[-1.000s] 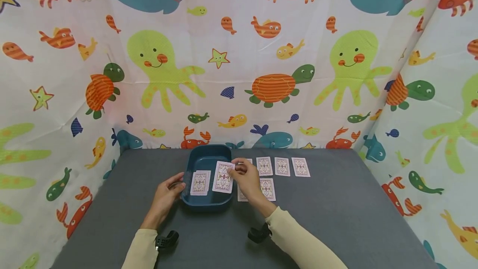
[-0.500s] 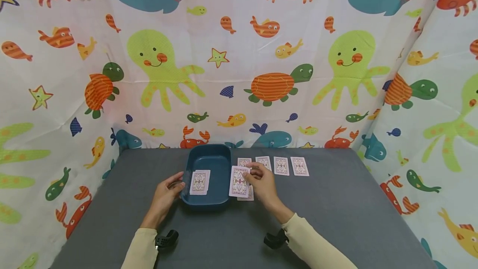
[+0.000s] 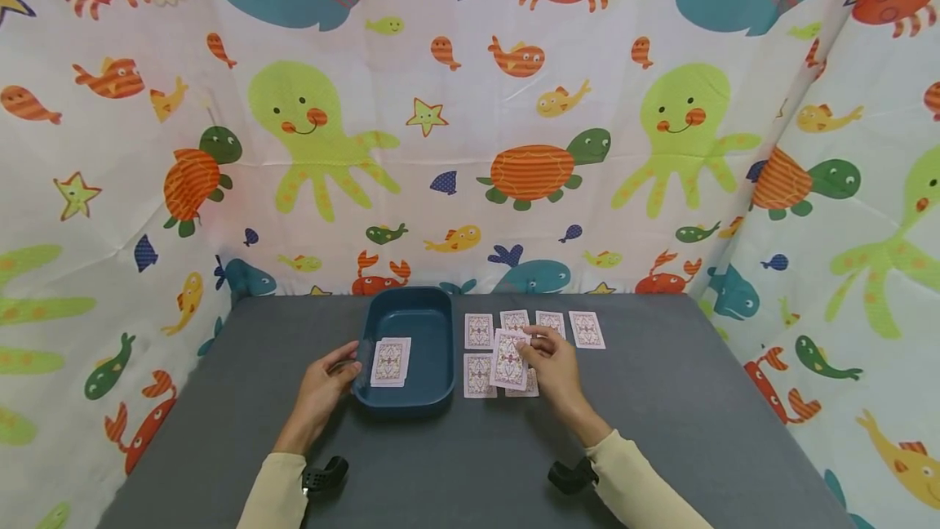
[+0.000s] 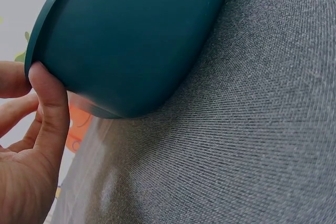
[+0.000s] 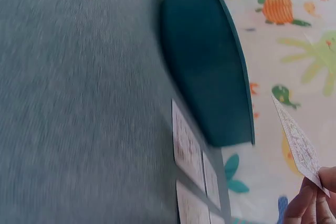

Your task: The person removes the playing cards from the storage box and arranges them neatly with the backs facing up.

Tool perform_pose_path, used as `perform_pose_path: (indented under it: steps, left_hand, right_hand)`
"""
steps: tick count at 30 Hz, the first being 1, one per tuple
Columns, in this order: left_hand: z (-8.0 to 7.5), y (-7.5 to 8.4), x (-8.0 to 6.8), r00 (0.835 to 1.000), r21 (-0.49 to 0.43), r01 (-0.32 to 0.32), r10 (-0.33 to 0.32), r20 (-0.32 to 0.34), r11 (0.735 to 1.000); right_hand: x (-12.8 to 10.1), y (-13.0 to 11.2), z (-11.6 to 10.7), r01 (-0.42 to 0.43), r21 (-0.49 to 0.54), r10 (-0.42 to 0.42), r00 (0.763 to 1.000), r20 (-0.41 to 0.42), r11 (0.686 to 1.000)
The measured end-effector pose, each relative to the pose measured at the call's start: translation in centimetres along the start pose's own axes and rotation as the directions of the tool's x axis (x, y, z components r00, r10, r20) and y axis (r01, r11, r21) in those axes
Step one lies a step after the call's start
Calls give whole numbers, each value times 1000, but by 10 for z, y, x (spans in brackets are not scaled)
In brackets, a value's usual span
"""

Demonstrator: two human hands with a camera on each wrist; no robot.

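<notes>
A dark teal tray stands on the grey table, with a small stack of playing cards lying back up in its left part. My left hand pinches the tray's left rim between thumb and fingers, as the left wrist view shows close up. Between the thumb and fingertips of my right hand is a single playing card, its patterned back showing. In the right wrist view this held card is raised off the table. It overlaps the second card of the front row in the head view.
Right of the tray, cards lie back up in two rows. The back row runs from a card beside the tray to a card at its right end. A front-row card lies nearest the tray. A printed curtain surrounds the table.
My right hand has carried the pinched card from over the tray to the right, out above the laid cards. The left hand has stayed on the tray's rim.
</notes>
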State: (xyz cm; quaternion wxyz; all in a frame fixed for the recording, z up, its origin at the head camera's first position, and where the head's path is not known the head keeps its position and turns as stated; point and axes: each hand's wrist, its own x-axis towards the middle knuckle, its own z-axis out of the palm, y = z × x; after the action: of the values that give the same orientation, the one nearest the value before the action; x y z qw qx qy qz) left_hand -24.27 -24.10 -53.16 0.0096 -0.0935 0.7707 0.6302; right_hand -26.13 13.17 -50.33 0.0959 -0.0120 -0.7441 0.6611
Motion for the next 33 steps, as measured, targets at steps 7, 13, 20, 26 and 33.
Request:
perform_pose_path:
  steps: [7,13,20,26,33]
  left_hand:
    - [0,1,0,1000,-6,2,-2,11,1000]
    - [0,2,-1,1000,-15,1,-1,11,1000]
    - [0,3,-1,1000,-19,3,-3,10,1000]
    - [0,5,1,1000,-24,12,-11,11,1000]
    - [0,4,1,1000,-30,14,-14,15,999]
  right_hand:
    - [8,15,-30,-39,-50,36,997,-68,998]
    - [10,25,-48,-44,-79,37,996,-81,996]
    - [19,37,-62,-48,-180,34,996,-83,983]
    - [26,43,-69,-79,-250,73,997,-36,965]
    - [29,47,-73,-108,-305,118,993,17,946]
